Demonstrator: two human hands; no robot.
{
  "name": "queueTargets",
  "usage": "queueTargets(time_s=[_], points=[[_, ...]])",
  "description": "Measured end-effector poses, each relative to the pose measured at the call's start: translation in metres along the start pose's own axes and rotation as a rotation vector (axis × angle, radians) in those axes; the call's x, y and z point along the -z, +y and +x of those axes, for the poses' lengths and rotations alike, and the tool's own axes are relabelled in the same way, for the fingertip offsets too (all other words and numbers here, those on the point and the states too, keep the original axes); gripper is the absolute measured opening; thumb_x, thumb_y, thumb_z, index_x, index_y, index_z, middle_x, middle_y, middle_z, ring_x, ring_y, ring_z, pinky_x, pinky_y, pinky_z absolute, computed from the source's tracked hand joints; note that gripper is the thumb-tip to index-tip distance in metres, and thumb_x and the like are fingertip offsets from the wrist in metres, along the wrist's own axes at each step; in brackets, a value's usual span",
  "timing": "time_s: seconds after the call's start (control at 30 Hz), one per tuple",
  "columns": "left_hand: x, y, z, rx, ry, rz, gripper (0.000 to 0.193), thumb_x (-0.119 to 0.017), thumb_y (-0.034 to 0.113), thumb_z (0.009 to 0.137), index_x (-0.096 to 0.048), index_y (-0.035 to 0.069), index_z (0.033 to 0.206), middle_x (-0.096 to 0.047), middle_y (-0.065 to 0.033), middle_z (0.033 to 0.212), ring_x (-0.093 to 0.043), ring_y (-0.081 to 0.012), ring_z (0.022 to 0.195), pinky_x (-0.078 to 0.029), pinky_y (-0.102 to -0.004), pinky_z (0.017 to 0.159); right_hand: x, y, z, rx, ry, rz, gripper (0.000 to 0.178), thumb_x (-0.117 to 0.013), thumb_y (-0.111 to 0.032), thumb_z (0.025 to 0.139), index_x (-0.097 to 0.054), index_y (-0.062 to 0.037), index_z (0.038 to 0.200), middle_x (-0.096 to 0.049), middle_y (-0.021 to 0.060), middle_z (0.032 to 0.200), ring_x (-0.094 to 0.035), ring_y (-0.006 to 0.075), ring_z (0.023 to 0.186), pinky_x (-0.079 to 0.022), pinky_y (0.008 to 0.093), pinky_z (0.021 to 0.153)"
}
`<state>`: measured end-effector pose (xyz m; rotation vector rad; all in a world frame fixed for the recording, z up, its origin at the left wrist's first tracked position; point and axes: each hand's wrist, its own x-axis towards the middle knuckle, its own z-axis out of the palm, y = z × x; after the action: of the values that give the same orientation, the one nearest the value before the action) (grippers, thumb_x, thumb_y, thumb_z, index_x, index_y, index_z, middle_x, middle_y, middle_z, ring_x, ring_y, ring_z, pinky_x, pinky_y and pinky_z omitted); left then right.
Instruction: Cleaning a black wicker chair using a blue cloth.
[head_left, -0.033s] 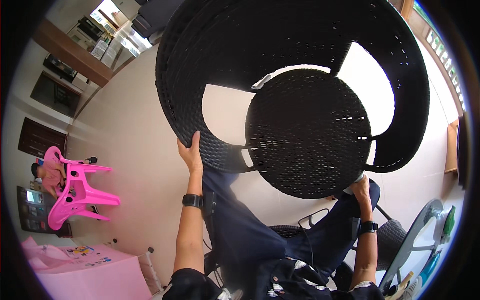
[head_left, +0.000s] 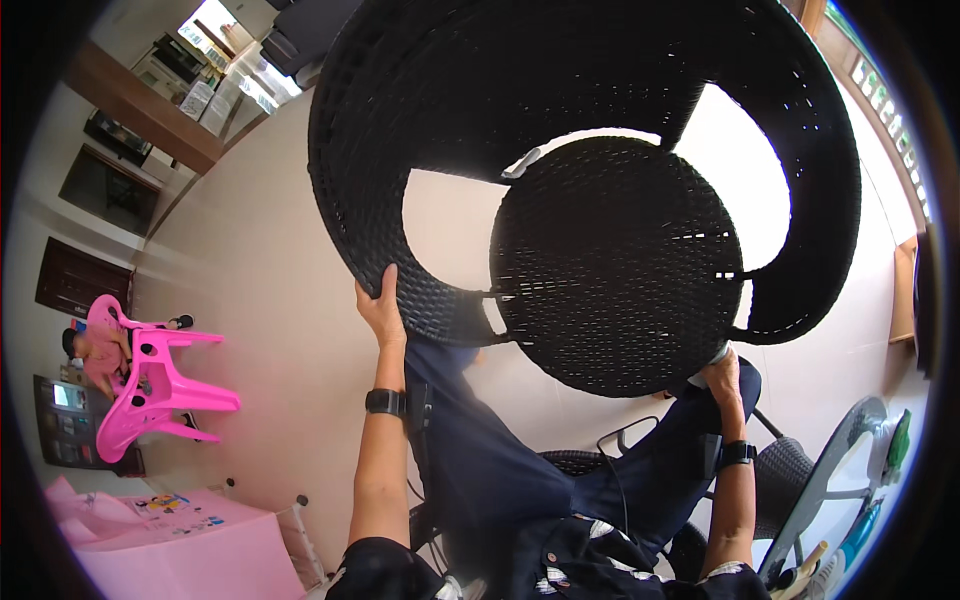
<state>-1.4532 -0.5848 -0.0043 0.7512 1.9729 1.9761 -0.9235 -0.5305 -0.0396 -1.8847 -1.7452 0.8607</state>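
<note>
A large black wicker chair (head_left: 615, 270) with a round woven seat and a wide curved back fills the upper middle of the view, in front of my knees. My left hand (head_left: 382, 315) grips the lower left end of its curved rim, thumb on the inner face and fingers hidden behind the weave. Below the right front edge of the seat, my right hand (head_left: 722, 380) is closed around something pale, mostly covered by the fingers and the seat. A small pale grey piece (head_left: 521, 163) shows at the seat's back left edge.
On the left, a person in pink sits by a bright pink plastic chair (head_left: 170, 385). A pink-covered table or box (head_left: 190, 545) stands at lower left, beside a white rack. At lower right are a round tabletop (head_left: 835, 490), another dark wicker piece (head_left: 782, 480) and bottles.
The chair's left rim has shifted very slightly to the left. Both hands keep the same grips and places.
</note>
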Motion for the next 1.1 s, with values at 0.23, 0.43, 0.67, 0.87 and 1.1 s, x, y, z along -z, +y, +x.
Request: queueTargets(time_s=[0.23, 0.43, 0.67, 0.87, 1.1], points=[[0.006, -0.013, -0.018, 0.226, -0.001, -0.244, 0.044, -0.066, 0.02, 0.083, -0.053, -0.006, 0.116, -0.057, -0.009, 0.115, -0.053, -0.0177, 0.101, -0.04, -0.0283, 0.092, 0.0, 0.01, 0.003, -0.016, -0.003, 0.093, 0.042, -0.068, -0.018, 0.073, -0.055, -0.0043, 0.11, -0.064, 0.0136, 0.098, -0.062, 0.0247, 0.091, -0.047, 0.0341, 0.079], [0.004, -0.011, -0.022, 0.187, 0.009, -0.251, 0.046, -0.067, 0.023, 0.082, -0.053, -0.006, 0.115, -0.057, -0.0091, 0.115, -0.053, -0.0177, 0.102, -0.04, -0.0286, 0.092, -0.003, 0.013, 0.008, -0.003, 0.02, 0.126, 0.037, -0.067, -0.016, 0.076, -0.057, -0.0031, 0.109, -0.064, 0.0119, 0.099, -0.061, 0.021, 0.092, -0.046, 0.0321, 0.08], [0.012, -0.025, -0.025, 0.239, 0.001, -0.289, 0.05, -0.069, 0.027, 0.08, -0.053, -0.006, 0.114, -0.056, -0.0095, 0.116, -0.052, -0.0185, 0.103, -0.04, -0.0282, 0.092, -0.007, 0.009, 0.008, 0.033, 0.056, 0.303, 0.036, -0.063, -0.004, 0.076, -0.057, -0.0035, 0.111, -0.063, 0.0064, 0.102, -0.057, 0.0156, 0.096, -0.044, 0.0289, 0.085], [0.012, -0.028, -0.023, 0.204, -0.001, -0.296, 0.051, -0.069, 0.026, 0.081, -0.052, -0.006, 0.117, -0.055, -0.0097, 0.118, -0.052, -0.0187, 0.104, -0.04, -0.0282, 0.093, -0.004, 0.009, 0.003, 0.04, 0.041, 0.256, 0.038, -0.065, -0.005, 0.074, -0.058, -0.0058, 0.112, -0.063, 0.0071, 0.104, -0.058, 0.0182, 0.097, -0.044, 0.0303, 0.086], [0.007, -0.019, -0.024, 0.219, -0.007, -0.302, 0.046, -0.067, 0.024, 0.082, -0.054, -0.005, 0.115, -0.057, -0.0098, 0.116, -0.054, -0.0184, 0.101, -0.041, -0.0283, 0.091, -0.009, 0.019, 0.004, 0.029, 0.064, 0.233, 0.039, -0.066, -0.009, 0.075, -0.058, -0.0081, 0.113, -0.064, 0.0088, 0.102, -0.059, 0.0199, 0.095, -0.044, 0.0314, 0.084]])
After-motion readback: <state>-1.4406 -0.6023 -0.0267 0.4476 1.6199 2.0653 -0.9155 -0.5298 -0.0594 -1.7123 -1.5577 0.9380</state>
